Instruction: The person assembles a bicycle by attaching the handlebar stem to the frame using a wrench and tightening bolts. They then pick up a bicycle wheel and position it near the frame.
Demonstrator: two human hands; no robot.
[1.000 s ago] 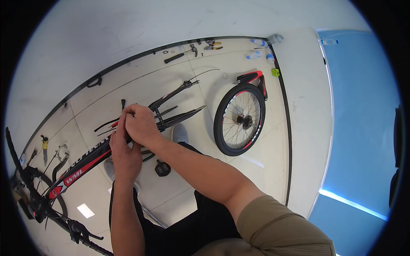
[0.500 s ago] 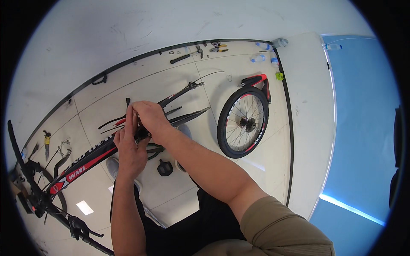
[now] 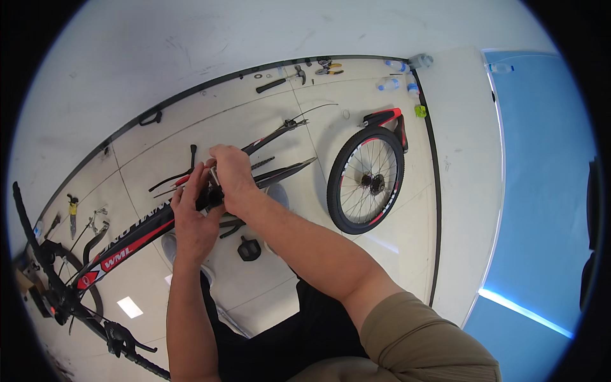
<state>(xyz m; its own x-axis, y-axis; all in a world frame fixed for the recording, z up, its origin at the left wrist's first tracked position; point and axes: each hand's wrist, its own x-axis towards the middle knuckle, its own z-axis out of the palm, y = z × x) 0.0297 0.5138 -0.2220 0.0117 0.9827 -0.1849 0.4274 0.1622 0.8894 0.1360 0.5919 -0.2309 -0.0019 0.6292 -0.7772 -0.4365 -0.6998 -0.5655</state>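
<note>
The left hand [image 3: 193, 219] is resting half curled at the middle of the frame [image 3: 143, 237], thumb and fingers apart; whether it is gripping, I cannot tell. The right hand [image 3: 232, 178] is bending in beside a silvery piece [image 3: 214, 175], its fingertips hiding its hold. Beneath both, the frame is slanting lengthwise from handlebar [image 3: 92, 323], nearer the left hand, up rightward to stays [image 3: 289, 170], nearer the right.

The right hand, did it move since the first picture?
Yes, a little: the right hand has shifted rightward, closer to the wheel on the floor.
</note>
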